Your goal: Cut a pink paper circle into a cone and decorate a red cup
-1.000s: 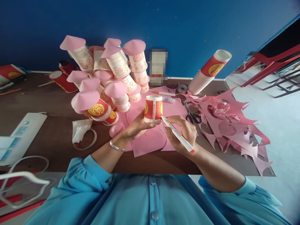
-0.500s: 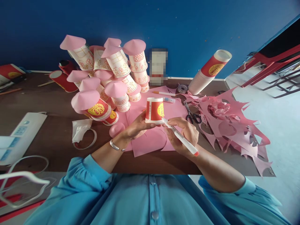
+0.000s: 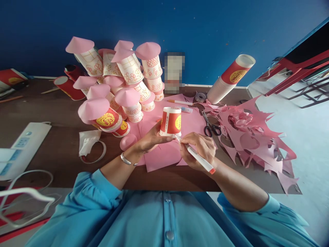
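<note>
A red and white paper cup (image 3: 170,123) with a yellow emblem is upside down in my left hand (image 3: 153,137), whose fingers wrap its lower left side. My right hand (image 3: 199,149) is closed round a white marker (image 3: 199,157) with an orange-red end, and the marker's tip is at the cup's lower rim. Under both hands lies pink paper (image 3: 164,156). Behind the cup, another marker (image 3: 181,102) and a white and blue tube (image 3: 186,109) rest on the paper.
Cup towers with pink cone roofs (image 3: 127,97) stand at the back left. Black scissors (image 3: 212,129), a tape roll (image 3: 200,97) and pink scraps (image 3: 246,137) lie right of centre. A tall cup stack (image 3: 231,79) leans at the back right. White tissue (image 3: 88,142) lies left.
The cup has turned slightly and moved a little right. My right hand and its marker have shifted slightly left and down, with the tip now lower by the cup's rim.
</note>
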Demonstrator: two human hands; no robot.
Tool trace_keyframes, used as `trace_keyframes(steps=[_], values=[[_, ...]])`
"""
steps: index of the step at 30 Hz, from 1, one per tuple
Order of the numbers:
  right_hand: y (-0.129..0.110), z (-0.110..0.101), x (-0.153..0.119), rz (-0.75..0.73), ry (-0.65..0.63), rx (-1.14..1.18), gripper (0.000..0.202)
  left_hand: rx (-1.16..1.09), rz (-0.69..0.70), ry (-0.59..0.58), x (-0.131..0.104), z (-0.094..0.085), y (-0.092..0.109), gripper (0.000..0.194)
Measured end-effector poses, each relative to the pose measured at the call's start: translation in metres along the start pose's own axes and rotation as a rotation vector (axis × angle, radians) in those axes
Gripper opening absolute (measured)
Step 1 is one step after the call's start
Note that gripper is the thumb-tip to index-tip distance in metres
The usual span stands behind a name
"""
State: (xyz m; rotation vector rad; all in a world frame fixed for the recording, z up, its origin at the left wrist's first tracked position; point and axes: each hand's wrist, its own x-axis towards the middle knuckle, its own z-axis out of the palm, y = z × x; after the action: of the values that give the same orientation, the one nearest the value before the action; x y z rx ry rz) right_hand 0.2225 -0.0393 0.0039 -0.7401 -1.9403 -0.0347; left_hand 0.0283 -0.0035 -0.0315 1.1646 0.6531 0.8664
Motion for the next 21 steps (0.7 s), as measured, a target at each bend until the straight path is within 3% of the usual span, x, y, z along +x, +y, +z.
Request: trace_keyframes(steps=[7,21], values=[[0.0,0.0,-0.001,0.002,-0.006,-0.001,0.012,0.063,-0.045,0.006,-0.003,0.004,0.011,0.055],[-0.001,-0.001,0.001,0.008,-0.028,-0.023,0.013,0.081,0.019,-0.018,-0.002,-0.006,-0.004,0.059]])
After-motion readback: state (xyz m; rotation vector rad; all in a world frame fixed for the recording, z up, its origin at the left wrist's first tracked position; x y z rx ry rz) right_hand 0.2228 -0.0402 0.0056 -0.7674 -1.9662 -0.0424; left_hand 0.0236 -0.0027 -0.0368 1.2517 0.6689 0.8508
